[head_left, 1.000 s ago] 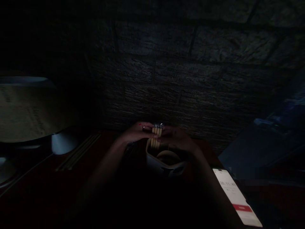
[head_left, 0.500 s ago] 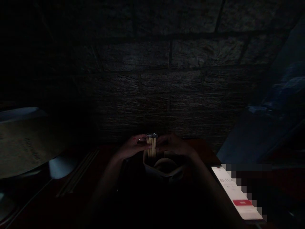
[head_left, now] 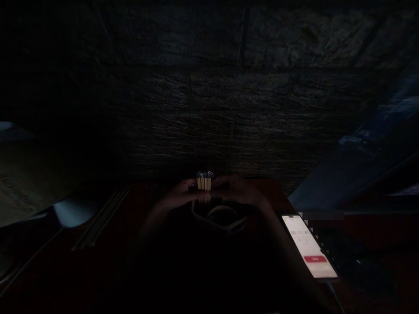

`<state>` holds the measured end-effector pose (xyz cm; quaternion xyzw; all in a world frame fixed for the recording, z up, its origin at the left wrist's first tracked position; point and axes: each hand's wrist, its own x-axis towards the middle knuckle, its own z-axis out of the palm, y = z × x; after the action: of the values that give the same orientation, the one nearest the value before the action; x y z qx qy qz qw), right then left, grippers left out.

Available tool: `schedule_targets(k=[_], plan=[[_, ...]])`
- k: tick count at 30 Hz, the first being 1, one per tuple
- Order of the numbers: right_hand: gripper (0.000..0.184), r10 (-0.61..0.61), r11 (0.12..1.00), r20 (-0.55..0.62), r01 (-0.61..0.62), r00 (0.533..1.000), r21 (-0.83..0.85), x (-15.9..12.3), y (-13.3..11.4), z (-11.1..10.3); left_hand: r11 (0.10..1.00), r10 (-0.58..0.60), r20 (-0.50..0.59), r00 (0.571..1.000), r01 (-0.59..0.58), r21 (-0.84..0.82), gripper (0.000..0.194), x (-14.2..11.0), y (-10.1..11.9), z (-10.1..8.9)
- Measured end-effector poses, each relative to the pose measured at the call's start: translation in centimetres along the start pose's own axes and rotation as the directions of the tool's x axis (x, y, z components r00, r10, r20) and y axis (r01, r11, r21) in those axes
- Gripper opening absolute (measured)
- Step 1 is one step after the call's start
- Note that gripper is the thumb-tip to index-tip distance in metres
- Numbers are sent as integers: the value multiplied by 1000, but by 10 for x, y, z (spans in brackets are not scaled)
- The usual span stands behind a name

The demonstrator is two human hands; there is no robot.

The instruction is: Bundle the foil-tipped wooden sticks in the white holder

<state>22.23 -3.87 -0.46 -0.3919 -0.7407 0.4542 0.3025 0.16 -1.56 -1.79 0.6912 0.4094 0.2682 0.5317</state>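
My left hand point(head_left: 180, 194) and my right hand point(head_left: 237, 192) come together at a bundle of thin pale wooden sticks point(head_left: 204, 183), closed round it from both sides. The sticks stand upright, with dark, shiny wrapping or tips at the top. Fingers and thumbs cover the middle of the bundle, and a little of it shows below them. Just beneath and nearer to me is an angular open container point(head_left: 209, 223) with a curved rim or round piece inside. Deep shadow hides its contents and most of my fingers.
A lit phone point(head_left: 309, 246) with a cable lies at the right. Several long thin sticks point(head_left: 103, 218) lie on the dark reddish table point(head_left: 108, 272) at left, beside a large printed brown packet or container point(head_left: 22, 179). A stone-block wall point(head_left: 209, 96) rises behind.
The view has shifted, so most things sit higher and slightly left. My fingers now cover more of the middle of the stick bundle, which stays between both hands.
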Motion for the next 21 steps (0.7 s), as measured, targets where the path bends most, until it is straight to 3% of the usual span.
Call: schedule_targets(k=[5,13,17,21], plan=[[32,-51,998,1,51,999,-42,0,-2,3,999,-31,-21,999,30,-30,69,-4,-6,6],[35,-18,997,39,15,999,75,3,-1,3,999,23,152,988,-27,22,58,-1,2,-23],[27,-14,999,43,12,999,38,2,-3,4,996,40,182,983,-54,73,45,-2,6,-19],[28,3,999,28,-3,1000,-32,3,-2,2,989,91,225,970,-114,96,44,0,3,-15]])
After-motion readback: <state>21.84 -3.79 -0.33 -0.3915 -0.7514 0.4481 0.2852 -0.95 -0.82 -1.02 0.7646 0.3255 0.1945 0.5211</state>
